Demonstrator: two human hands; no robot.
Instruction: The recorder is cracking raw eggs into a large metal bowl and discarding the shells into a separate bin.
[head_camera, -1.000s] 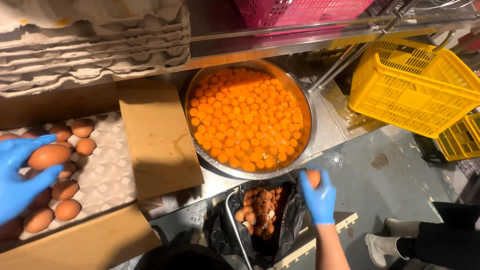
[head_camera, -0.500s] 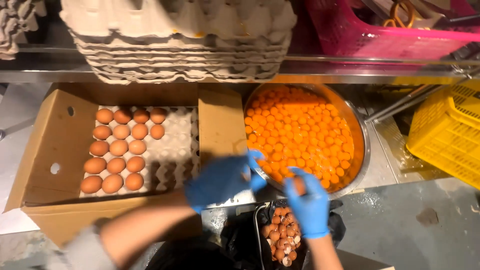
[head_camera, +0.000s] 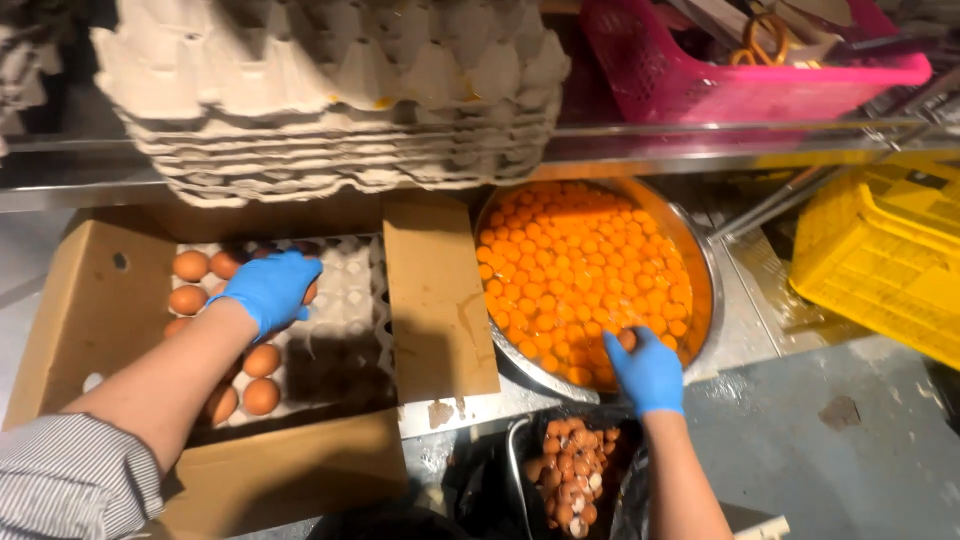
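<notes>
My left hand (head_camera: 268, 290), in a blue glove, reaches into an open cardboard box (head_camera: 95, 300). Its fingers curl over a brown egg (head_camera: 311, 292) on the grey egg tray (head_camera: 345, 300). Other brown eggs (head_camera: 190, 266) lie along the tray's left side. My right hand (head_camera: 650, 375), also gloved, holds a brown egg (head_camera: 627, 340) at the near rim of a large metal bowl (head_camera: 703, 270). The bowl is full of orange yolks (head_camera: 580, 260).
A black-lined bin of broken eggshells (head_camera: 570, 470) sits below the bowl. A stack of empty egg trays (head_camera: 340, 110) rests on a metal shelf (head_camera: 700, 148) above the box, beside a pink basket (head_camera: 740, 85). A yellow basket (head_camera: 880, 260) stands at the right.
My left hand has gone from beside the bowl back left into the box and onto the eggs. My right hand stays at the bowl's near rim with an egg.
</notes>
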